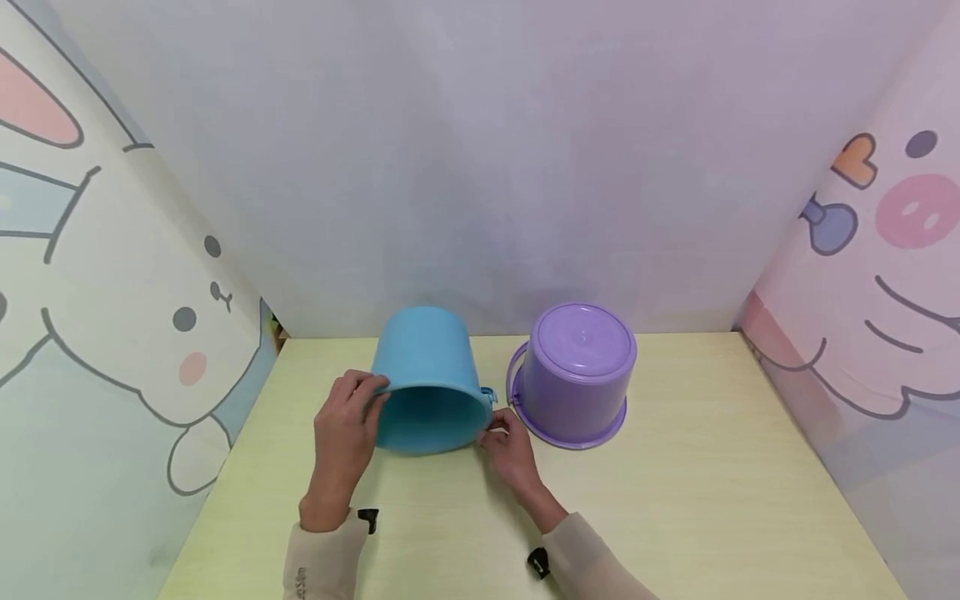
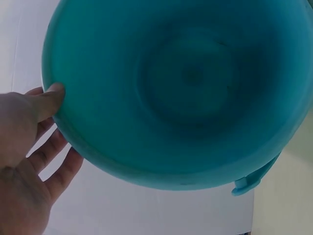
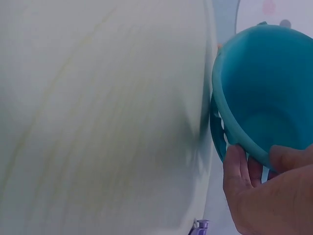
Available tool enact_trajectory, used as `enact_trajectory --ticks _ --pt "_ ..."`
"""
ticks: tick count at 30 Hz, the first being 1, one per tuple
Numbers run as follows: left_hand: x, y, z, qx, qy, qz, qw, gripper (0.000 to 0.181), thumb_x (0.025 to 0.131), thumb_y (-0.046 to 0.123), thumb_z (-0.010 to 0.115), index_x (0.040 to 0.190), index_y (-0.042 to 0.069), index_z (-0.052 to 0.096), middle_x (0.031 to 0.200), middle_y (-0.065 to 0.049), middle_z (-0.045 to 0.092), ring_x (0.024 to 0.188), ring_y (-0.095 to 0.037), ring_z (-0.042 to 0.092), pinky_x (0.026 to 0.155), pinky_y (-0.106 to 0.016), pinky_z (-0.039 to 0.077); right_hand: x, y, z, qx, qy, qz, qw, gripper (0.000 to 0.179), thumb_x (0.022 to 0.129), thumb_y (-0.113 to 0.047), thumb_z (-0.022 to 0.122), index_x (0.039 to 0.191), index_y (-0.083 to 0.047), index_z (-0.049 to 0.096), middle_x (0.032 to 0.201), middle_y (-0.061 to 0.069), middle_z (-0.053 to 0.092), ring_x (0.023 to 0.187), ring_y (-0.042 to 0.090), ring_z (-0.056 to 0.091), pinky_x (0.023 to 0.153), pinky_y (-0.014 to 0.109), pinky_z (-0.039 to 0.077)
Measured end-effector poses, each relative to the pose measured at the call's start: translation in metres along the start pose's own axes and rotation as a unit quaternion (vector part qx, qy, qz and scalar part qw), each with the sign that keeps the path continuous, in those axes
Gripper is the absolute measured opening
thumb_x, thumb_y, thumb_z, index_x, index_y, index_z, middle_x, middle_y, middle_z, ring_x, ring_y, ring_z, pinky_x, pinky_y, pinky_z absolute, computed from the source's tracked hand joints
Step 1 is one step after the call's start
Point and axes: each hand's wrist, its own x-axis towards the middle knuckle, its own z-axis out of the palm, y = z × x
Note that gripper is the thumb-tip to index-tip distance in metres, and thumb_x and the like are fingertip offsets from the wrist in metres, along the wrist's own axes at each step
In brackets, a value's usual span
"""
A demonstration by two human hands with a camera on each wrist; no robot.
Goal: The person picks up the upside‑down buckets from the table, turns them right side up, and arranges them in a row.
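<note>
A blue bucket (image 1: 427, 346) is tilted with its open mouth toward me, showing its hollow inside in both wrist views. My left hand (image 1: 347, 433) pinches the rim at its left side, thumb inside the mouth and fingers outside. At the lower right of the rim, my right hand (image 1: 512, 454) grips the edge between thumb and fingers. A handle joint (image 1: 488, 395) sticks out from the rim just above the right hand. Right of it, a purple bucket (image 1: 576, 392) stands upside down, base up, its handle (image 1: 514, 375) hanging on the left side.
Both buckets are on a pale yellow table (image 1: 690, 483). Behind it rises a plain light backdrop (image 1: 480, 167), with cartoon-printed side panels (image 1: 150, 333) at left and right. Black wrist straps show at both sleeves (image 1: 326, 558).
</note>
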Motion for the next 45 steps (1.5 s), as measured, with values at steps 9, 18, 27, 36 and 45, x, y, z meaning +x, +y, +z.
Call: enact_trajectory --ticks 9,18,27,36,45 --pt "-0.001 -0.001 -0.006 -0.013 0.001 -0.040 0.9991 0.025 0.084 -0.008 0.083 0.105 -0.001 0.073 0.101 -0.014 0.063 0.094 -0.031 0.065 0.067 -0.050 0.062 0.003 -0.012 -0.006 -0.042 0.015 -0.043 0.9981 0.016 0.100 0.009 0.062 0.114 0.005 0.057 0.109 0.021 0.062 0.094 0.032 0.070 0.077 0.023 0.056" --pt "-0.003 -0.003 -0.008 -0.038 -0.007 -0.095 0.9948 0.022 0.088 -0.007 0.080 0.107 0.000 0.071 0.102 -0.013 0.064 0.083 -0.026 0.067 0.067 -0.044 0.061 0.005 -0.021 -0.012 -0.067 0.026 -0.090 0.9933 0.016 0.101 0.008 0.063 0.115 0.001 0.060 0.109 0.017 0.062 0.097 0.027 0.064 0.077 0.024 0.057" --pt "-0.006 -0.008 -0.011 -0.068 -0.017 -0.144 0.9870 0.018 0.095 -0.003 0.074 0.112 -0.001 0.070 0.103 -0.015 0.064 0.080 -0.025 0.063 0.066 -0.027 0.055 0.007 -0.030 -0.013 -0.075 0.027 -0.110 0.9908 0.016 0.102 0.003 0.064 0.118 -0.001 0.062 0.109 0.016 0.065 0.100 0.028 0.065 0.075 0.025 0.055" --pt "-0.005 -0.007 -0.013 -0.100 -0.010 -0.192 0.9762 0.019 0.095 -0.004 0.074 0.114 -0.005 0.070 0.103 -0.019 0.065 0.084 -0.018 0.058 0.070 -0.009 0.046 0.014 -0.043 -0.017 -0.086 0.028 -0.137 0.9864 0.019 0.103 0.002 0.064 0.122 -0.001 0.065 0.107 0.015 0.067 0.097 0.026 0.064 0.077 0.025 0.053" --pt "-0.002 -0.001 -0.017 -0.120 -0.006 -0.264 0.9571 0.019 0.098 -0.001 0.072 0.117 -0.005 0.070 0.103 -0.018 0.064 0.085 -0.011 0.055 0.070 -0.009 0.045 0.022 -0.065 -0.020 -0.090 0.041 -0.161 0.9820 0.023 0.102 0.003 0.065 0.125 0.003 0.067 0.102 0.017 0.066 0.091 0.025 0.062 0.077 0.025 0.051"
